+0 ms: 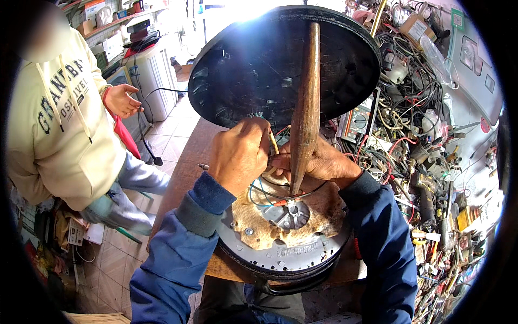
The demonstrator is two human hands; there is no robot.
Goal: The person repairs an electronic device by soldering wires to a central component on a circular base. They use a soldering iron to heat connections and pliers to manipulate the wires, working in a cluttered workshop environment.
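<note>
An opened round appliance stands in front of me on a wooden table; its grey metal base plate (pixel 294 258) carries a torn tan insulation sheet (pixel 253 229). Its black round shell (pixel 237 75) is tilted up behind, with a wooden stick (pixel 306 102) standing between the two. My left hand (pixel 237 154) is closed above the insulation, beside a short yellowish wire or sleeve (pixel 274 143). Fingers of my right hand (pixel 324 160) are pinched together close by, partly hidden behind the stick. What exactly each hand grips is hidden. Blue wires (pixel 260 195) and an orange sleeve (pixel 283 203) lie below.
A heap of cables and parts (pixel 415 108) fills the right side, with a multimeter (pixel 358 120) near the shell. At left stands a person in a cream hoodie (pixel 70 124), one hand (pixel 123 101) near a hanging black power cord (pixel 144 135). The table edge (pixel 181 178) is at left.
</note>
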